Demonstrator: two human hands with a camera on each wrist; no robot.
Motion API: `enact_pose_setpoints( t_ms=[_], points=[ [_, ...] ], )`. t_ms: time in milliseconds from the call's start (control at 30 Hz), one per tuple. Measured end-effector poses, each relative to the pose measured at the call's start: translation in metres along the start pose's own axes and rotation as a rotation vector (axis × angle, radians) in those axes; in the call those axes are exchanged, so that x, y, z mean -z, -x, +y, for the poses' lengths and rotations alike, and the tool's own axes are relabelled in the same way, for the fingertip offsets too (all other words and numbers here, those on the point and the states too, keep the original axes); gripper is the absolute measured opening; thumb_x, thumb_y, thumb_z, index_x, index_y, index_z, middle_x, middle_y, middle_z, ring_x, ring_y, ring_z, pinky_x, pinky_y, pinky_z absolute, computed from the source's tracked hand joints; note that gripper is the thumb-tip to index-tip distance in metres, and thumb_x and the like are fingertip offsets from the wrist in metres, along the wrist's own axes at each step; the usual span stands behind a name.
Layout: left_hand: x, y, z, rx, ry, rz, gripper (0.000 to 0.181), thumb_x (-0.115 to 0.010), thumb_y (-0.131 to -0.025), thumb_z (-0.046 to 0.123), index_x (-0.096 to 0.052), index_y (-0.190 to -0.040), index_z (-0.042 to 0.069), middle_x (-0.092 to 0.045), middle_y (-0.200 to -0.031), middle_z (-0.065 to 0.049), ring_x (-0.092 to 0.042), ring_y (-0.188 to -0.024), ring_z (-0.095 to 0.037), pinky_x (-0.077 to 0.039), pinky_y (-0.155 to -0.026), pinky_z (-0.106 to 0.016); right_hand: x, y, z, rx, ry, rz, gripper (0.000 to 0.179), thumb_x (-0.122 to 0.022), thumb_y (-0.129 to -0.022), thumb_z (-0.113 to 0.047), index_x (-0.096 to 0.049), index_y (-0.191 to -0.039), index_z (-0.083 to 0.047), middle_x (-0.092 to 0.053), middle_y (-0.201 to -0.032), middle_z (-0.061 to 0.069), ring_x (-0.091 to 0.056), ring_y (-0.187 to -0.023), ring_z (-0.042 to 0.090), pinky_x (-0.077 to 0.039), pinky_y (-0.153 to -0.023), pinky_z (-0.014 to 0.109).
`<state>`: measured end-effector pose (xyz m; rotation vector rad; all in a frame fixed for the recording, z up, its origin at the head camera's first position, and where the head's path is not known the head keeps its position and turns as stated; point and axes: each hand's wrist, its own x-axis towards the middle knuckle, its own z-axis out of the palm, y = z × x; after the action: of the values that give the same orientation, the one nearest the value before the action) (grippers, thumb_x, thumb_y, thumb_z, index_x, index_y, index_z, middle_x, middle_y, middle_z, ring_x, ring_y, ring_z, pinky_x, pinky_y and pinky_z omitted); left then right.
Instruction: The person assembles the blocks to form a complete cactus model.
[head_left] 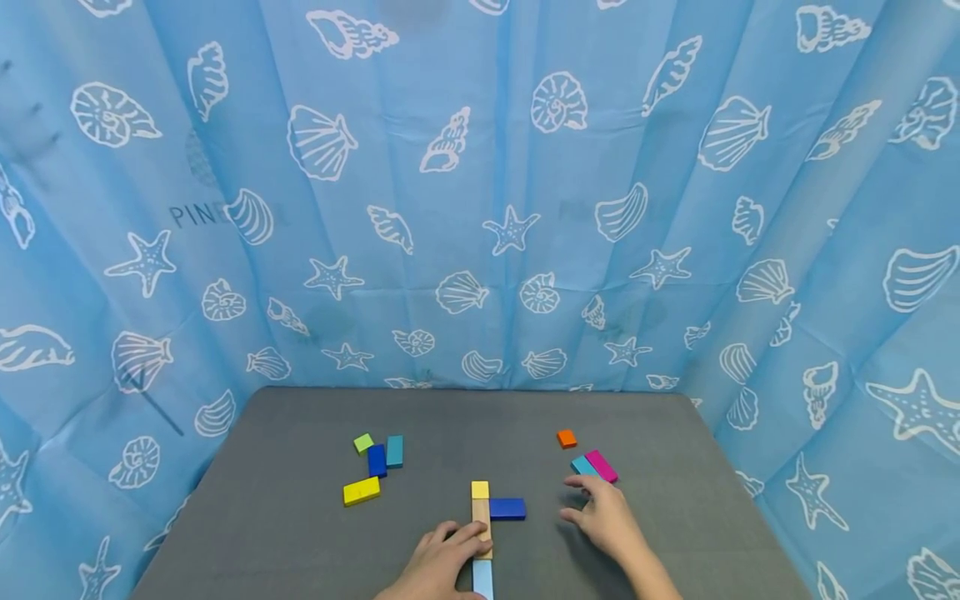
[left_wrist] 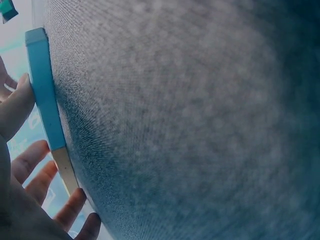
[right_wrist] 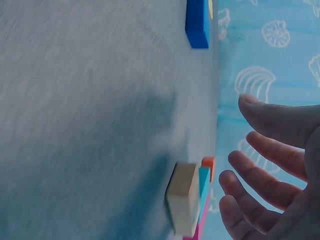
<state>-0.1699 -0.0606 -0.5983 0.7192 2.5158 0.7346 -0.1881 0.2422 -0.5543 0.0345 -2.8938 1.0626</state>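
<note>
A row of blocks runs toward the person: a small yellow block [head_left: 480, 490], a plain wooden block [head_left: 481, 510] and a light blue block [head_left: 483, 579]. A dark blue block [head_left: 507, 509] juts out to the right from the wooden one. My left hand [head_left: 438, 565] lies along the row's left side, fingertips at the wooden block, thumb beside the light blue one. Over the table to the right, my right hand [head_left: 611, 518] holds nothing, thumb and fingers apart. Below it in the right wrist view stands another wooden block [right_wrist: 184, 192], hidden in the head view.
Beyond the right hand lie a light blue block [head_left: 583, 466], a magenta block [head_left: 602, 466] and an orange block [head_left: 567, 439]. At left are green [head_left: 363, 442], dark blue [head_left: 377, 461], teal [head_left: 395, 452] and yellow [head_left: 362, 492] blocks. A shell-patterned curtain [head_left: 465, 342] surrounds the grey table [head_left: 285, 542].
</note>
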Motion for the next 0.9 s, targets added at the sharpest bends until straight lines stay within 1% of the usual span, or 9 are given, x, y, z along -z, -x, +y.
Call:
enact_pose_setpoints(
  t_ms=[100,200,367,533,600,667,767,900],
  points=[
    [0.002,0.002,0.002,0.002,-0.013,0.008,0.062,-0.079,-0.079,0.057,-0.059,-0.136,0.044,-0.044,-0.152,0.022,-0.044,-0.131,-0.029,-0.042,-0.1,-0.059,0.003,0.001,0.007,-0.023,0.007,0.013,0.047,-0.09,-0.073,-0.016,-0.073,-0.116,-0.01,-0.072,-0.113,0.004,-0.066,-0.104,0.028,-0.053,-0.089,0.051],
    [0.002,0.002,0.004,0.018,-0.017,0.009,0.062,-0.08,-0.078,0.055,-0.059,-0.135,0.043,-0.044,-0.152,0.021,-0.044,-0.132,-0.029,-0.042,-0.101,-0.058,0.006,0.002,0.014,-0.041,0.003,0.008,0.048,-0.09,-0.074,-0.016,-0.072,-0.118,-0.01,-0.071,-0.115,0.006,-0.065,-0.108,0.03,-0.051,-0.093,0.054],
    [0.002,0.001,0.005,0.049,-0.01,-0.008,0.062,-0.08,-0.078,0.055,-0.058,-0.135,0.045,-0.043,-0.151,0.023,-0.043,-0.133,-0.029,-0.042,-0.102,-0.059,0.01,0.004,0.024,-0.067,0.036,-0.005,0.05,-0.091,-0.073,-0.017,-0.072,-0.119,-0.01,-0.069,-0.116,0.009,-0.064,-0.111,0.033,-0.051,-0.093,0.055],
    [0.001,0.001,0.004,0.045,-0.007,-0.015,0.064,-0.079,-0.078,0.057,-0.058,-0.137,0.044,-0.043,-0.152,0.022,-0.043,-0.133,-0.029,-0.041,-0.103,-0.06,0.012,0.003,0.031,-0.124,0.092,-0.026,0.054,-0.091,-0.072,-0.017,-0.07,-0.12,-0.006,-0.065,-0.121,0.019,-0.06,-0.115,0.042,-0.048,-0.095,0.059],
    [0.001,0.0,0.004,0.041,-0.015,-0.013,0.064,-0.079,-0.078,0.057,-0.058,-0.137,0.044,-0.043,-0.152,0.021,-0.043,-0.133,-0.029,-0.041,-0.103,-0.06,0.013,0.002,0.032,-0.147,0.114,-0.031,0.056,-0.092,-0.071,-0.017,-0.069,-0.12,-0.003,-0.064,-0.12,0.021,-0.059,-0.114,0.044,-0.047,-0.094,0.06],
    [0.001,0.0,0.004,0.038,-0.025,-0.01,0.063,-0.079,-0.078,0.057,-0.058,-0.136,0.044,-0.044,-0.152,0.021,-0.043,-0.133,-0.029,-0.041,-0.103,-0.06,0.013,0.001,0.034,-0.163,0.129,-0.036,0.058,-0.092,-0.07,-0.017,-0.068,-0.12,0.0,-0.063,-0.117,0.021,-0.06,-0.111,0.042,-0.048,-0.093,0.06],
    [0.002,-0.001,0.005,0.035,-0.042,-0.004,0.063,-0.079,-0.078,0.057,-0.058,-0.136,0.044,-0.044,-0.151,0.021,-0.044,-0.132,-0.028,-0.041,-0.103,-0.059,0.012,0.0,0.036,-0.185,0.139,-0.042,0.063,-0.093,-0.07,-0.018,-0.065,-0.121,0.003,-0.063,-0.112,0.019,-0.061,-0.105,0.037,-0.05,-0.09,0.056],
    [0.001,0.0,0.005,0.027,-0.047,-0.004,0.064,-0.078,-0.078,0.059,-0.058,-0.137,0.044,-0.044,-0.152,0.021,-0.044,-0.132,-0.029,-0.041,-0.103,-0.059,0.011,-0.001,0.037,-0.206,0.146,-0.059,0.07,-0.093,-0.07,-0.02,-0.061,-0.126,0.008,-0.062,-0.113,0.02,-0.061,-0.104,0.036,-0.05,-0.092,0.056]
  ],
)
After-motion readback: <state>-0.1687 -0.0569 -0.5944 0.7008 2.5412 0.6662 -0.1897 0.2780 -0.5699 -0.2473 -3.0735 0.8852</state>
